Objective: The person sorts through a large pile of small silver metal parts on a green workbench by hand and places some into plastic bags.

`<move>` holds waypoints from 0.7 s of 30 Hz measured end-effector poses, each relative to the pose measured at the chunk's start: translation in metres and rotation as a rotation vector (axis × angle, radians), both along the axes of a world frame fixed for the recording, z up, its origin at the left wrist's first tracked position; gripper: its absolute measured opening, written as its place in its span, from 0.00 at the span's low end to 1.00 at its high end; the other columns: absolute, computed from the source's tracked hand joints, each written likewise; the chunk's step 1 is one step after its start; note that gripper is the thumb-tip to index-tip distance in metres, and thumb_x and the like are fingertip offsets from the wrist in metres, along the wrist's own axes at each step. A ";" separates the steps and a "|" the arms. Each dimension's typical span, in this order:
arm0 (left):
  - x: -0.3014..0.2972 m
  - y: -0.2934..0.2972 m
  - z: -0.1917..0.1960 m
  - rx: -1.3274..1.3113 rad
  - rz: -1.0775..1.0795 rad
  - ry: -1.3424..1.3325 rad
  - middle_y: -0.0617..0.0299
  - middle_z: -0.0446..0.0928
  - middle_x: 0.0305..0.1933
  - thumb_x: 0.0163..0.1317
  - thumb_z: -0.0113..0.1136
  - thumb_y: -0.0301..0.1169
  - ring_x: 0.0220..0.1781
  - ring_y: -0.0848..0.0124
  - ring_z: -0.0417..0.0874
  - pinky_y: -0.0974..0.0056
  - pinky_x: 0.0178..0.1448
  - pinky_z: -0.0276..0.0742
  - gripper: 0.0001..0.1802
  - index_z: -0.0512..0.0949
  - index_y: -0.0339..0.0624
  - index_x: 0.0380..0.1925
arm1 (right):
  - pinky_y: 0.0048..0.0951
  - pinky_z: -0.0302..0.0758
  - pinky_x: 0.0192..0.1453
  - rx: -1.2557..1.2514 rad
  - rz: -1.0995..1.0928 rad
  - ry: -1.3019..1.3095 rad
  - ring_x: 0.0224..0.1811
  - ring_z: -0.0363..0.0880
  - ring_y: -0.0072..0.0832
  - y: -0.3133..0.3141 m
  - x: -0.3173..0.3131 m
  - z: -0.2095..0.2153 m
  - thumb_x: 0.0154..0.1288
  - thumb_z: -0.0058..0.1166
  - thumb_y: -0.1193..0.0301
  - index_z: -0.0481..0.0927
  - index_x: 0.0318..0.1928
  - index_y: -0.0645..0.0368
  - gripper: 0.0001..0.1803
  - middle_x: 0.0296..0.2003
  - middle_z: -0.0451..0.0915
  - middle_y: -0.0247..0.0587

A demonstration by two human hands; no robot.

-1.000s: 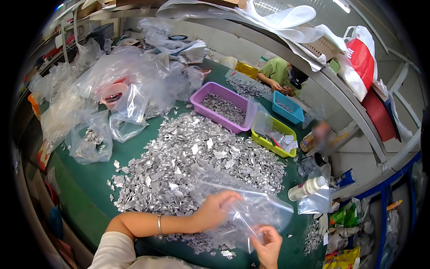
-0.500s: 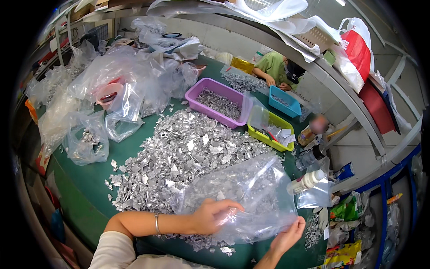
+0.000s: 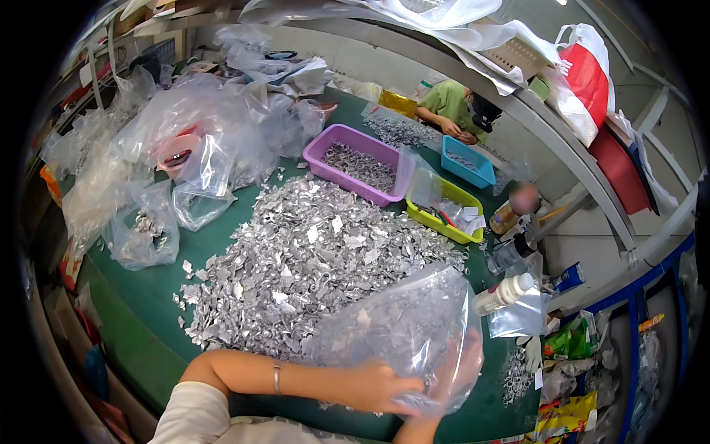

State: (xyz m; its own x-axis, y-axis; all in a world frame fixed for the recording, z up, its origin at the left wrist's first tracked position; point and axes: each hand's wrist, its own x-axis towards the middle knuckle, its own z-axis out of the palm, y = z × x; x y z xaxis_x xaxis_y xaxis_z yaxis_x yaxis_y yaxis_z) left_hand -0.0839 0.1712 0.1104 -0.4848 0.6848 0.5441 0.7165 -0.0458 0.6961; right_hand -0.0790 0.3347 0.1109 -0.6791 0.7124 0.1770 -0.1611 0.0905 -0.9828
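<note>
A clear plastic bag lies over the near right part of a large heap of small silvery metal pieces. My left hand, with a bracelet on its wrist, is closed in a pinch on the bag's near edge. Through the film shows my right hand, its fingers stretched upward and blurred by the plastic. Whether that hand is inside the bag or behind it, I cannot tell. Metal pieces show dimly through the bag.
Beyond the heap stand a purple basket, a yellow-green basket and a blue basket. A white bottle is right of the bag. Plastic bags crowd the left. Across the table, a person in green works.
My right hand has gone from the bag's right corner to behind or into its film. My left hand has moved right and nearer to it, and the bag has bunched up.
</note>
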 end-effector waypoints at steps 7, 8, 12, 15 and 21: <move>-0.052 -0.067 0.015 -0.133 0.372 0.336 0.62 0.77 0.18 0.49 0.69 0.47 0.16 0.70 0.78 0.71 0.19 0.71 0.23 0.79 0.43 0.39 | 0.22 0.72 0.35 -0.919 0.505 0.145 0.32 0.75 0.22 0.063 0.042 -0.013 0.60 0.49 0.75 0.73 0.46 0.68 0.14 0.31 0.76 0.34; -0.059 -0.074 0.017 -0.066 0.395 0.309 0.60 0.78 0.20 0.49 0.68 0.46 0.17 0.70 0.79 0.70 0.21 0.72 0.22 0.79 0.42 0.38 | 0.21 0.72 0.35 -0.986 0.785 0.227 0.31 0.76 0.22 0.075 0.045 -0.022 0.58 0.52 0.75 0.73 0.45 0.67 0.15 0.31 0.76 0.34; -0.073 -0.082 0.020 0.255 0.477 -0.224 0.58 0.81 0.27 0.52 0.67 0.39 0.24 0.73 0.81 0.69 0.29 0.75 0.17 0.79 0.39 0.36 | 0.23 0.72 0.36 -0.114 0.834 -0.192 0.31 0.77 0.25 0.060 0.066 0.008 0.49 0.61 0.74 0.74 0.44 0.68 0.20 0.30 0.78 0.36; -0.069 -0.070 0.022 0.349 0.397 -0.616 0.64 0.78 0.27 0.59 0.59 0.33 0.30 0.80 0.76 0.73 0.34 0.71 0.10 0.77 0.35 0.30 | 0.24 0.72 0.38 0.409 0.774 -0.265 0.32 0.77 0.27 0.043 0.071 0.030 0.45 0.62 0.76 0.75 0.42 0.69 0.21 0.29 0.78 0.39; -0.065 -0.055 -0.003 0.286 0.317 -0.353 0.68 0.69 0.23 0.66 0.51 0.38 0.27 0.80 0.67 0.73 0.31 0.64 0.17 0.74 0.36 0.25 | 0.32 0.74 0.41 -0.467 0.643 0.094 0.33 0.78 0.33 0.019 0.067 0.020 0.55 0.53 0.75 0.78 0.31 0.69 0.07 0.30 0.79 0.45</move>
State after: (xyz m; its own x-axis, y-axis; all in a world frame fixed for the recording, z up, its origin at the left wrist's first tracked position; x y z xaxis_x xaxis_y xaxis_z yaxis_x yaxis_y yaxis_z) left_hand -0.1486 0.1165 0.1070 -0.8299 0.3239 0.4543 0.4515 -0.0884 0.8879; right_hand -0.0124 0.3536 0.1307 -0.9789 0.2013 0.0337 -0.1260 -0.4660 -0.8758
